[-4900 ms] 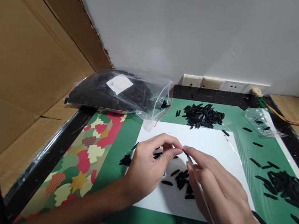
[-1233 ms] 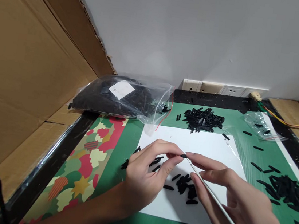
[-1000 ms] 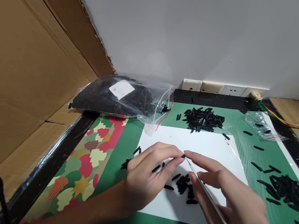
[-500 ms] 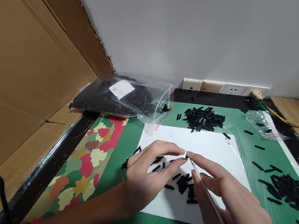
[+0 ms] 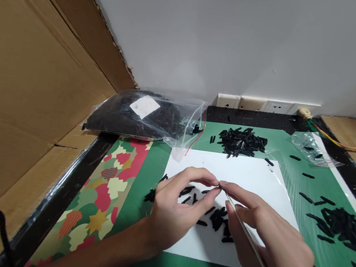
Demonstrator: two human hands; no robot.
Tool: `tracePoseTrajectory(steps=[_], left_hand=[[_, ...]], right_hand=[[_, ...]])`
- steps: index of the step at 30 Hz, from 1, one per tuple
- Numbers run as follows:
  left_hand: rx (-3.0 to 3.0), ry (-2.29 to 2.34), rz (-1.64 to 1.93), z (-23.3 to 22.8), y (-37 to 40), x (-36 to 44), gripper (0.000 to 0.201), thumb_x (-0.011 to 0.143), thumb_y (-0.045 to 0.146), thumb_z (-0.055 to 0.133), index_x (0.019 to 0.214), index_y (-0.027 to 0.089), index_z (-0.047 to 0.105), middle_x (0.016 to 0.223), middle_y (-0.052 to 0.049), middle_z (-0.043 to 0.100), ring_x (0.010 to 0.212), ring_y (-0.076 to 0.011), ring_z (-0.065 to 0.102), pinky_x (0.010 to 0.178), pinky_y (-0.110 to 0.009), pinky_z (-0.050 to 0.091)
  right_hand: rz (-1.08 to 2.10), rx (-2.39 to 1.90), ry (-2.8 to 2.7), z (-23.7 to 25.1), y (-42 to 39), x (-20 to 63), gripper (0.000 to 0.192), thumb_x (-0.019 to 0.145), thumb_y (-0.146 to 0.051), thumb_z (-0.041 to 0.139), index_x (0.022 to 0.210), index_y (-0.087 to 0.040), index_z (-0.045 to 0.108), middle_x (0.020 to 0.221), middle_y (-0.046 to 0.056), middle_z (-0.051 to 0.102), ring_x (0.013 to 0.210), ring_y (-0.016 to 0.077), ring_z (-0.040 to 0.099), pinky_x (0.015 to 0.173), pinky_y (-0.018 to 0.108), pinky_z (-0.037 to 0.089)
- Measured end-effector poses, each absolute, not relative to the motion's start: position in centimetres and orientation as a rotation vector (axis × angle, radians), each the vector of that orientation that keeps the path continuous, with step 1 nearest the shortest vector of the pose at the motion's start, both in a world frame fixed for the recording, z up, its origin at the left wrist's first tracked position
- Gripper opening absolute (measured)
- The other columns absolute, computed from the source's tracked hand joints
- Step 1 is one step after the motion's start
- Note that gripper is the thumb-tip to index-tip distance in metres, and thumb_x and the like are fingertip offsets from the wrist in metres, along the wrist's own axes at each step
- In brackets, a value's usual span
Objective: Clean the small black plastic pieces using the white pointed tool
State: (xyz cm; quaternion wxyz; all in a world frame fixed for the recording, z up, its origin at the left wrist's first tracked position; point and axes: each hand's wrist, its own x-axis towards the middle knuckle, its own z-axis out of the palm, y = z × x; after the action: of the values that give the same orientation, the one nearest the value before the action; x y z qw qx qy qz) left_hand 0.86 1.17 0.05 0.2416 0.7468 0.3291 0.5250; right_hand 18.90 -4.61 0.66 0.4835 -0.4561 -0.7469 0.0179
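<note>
R hand (image 5: 268, 246) grips a thin metal rod (image 5: 254, 253), near edge of surface. L hand (image 5: 175, 207) pinches a small black piece (image 5: 220, 186) at rod tip, over the white sheet (image 5: 251, 174). Loose black pieces (image 5: 219, 218) beneath. Pile (image 5: 240, 142) & bag (image 5: 144, 113) at far edge.

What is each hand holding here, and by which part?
The left hand pinches a small black piece by its end between thumb and forefinger. The right hand holds a thin metal rod along its shaft, tip at that piece.
</note>
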Motion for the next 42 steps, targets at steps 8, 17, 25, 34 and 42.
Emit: tracePoseTrajectory(steps=[8, 17, 25, 34, 42], left_hand=[[1.987, 0.937, 1.316, 0.4, 1.2, 0.9, 0.025, 0.089, -0.001, 0.077, 0.105, 0.018, 0.073, 0.093, 0.0, 0.077, 0.084, -0.0127, 0.077, 0.081, -0.024, 0.064], [1.96, 0.853, 1.303, 0.6, 1.0, 1.1, 0.03, 0.085, -0.003, 0.079, 0.107, 0.016, 0.079, 0.097, -0.002, 0.082, 0.086, -0.0111, 0.078, 0.083, -0.019, 0.064], [1.191, 0.826, 1.089, 1.4, 1.5, 1.3, 0.024, 0.086, 0.012, 0.089, 0.108, 0.021, 0.085, 0.093, -0.001, 0.083, 0.082, -0.0112, 0.08, 0.082, -0.018, 0.068], [0.917, 0.683, 0.918, 1.7, 1.9, 0.7, 0.015, 0.092, 0.02, 0.088, 0.107, 0.019, 0.086, 0.087, -0.003, 0.083, 0.082, -0.0118, 0.082, 0.081, -0.016, 0.066], [0.889, 0.626, 0.882, 1.7, 1.9, 1.2, 0.009, 0.09, 0.014, 0.088, 0.099, 0.019, 0.086, 0.092, -0.003, 0.083, 0.079, -0.0113, 0.082, 0.078, -0.018, 0.068]], right_hand=[[-0.027, -1.074, -1.841, 0.4, -4.7, 18.9, 0.029, 0.1, 0.003, 0.063, 0.124, -0.009, 0.072, 0.113, 0.013, 0.084, 0.108, 0.0192, 0.083, 0.09, 0.021, 0.065], [0.019, -1.174, -1.847, 0.1, -4.3, 19.5, 0.015, 0.104, -0.003, 0.062, 0.098, -0.016, 0.066, 0.12, 0.013, 0.081, 0.111, 0.0175, 0.08, 0.095, 0.022, 0.059], [-0.103, -1.506, -2.01, -0.7, -3.2, 22.6, 0.021, 0.114, -0.02, 0.046, 0.106, -0.022, 0.065, 0.123, 0.005, 0.081, 0.093, 0.0248, 0.083, 0.062, 0.032, 0.052], [-0.098, -1.498, -2.136, -0.8, -2.4, 23.5, 0.022, 0.105, -0.006, 0.045, 0.099, -0.019, 0.063, 0.12, 0.01, 0.08, 0.098, 0.0283, 0.082, 0.067, 0.035, 0.061], [-0.036, -1.678, -2.13, -2.0, -1.8, 24.3, 0.025, 0.105, -0.011, 0.048, 0.104, -0.022, 0.071, 0.131, 0.004, 0.079, 0.097, 0.0276, 0.082, 0.064, 0.036, 0.059]])
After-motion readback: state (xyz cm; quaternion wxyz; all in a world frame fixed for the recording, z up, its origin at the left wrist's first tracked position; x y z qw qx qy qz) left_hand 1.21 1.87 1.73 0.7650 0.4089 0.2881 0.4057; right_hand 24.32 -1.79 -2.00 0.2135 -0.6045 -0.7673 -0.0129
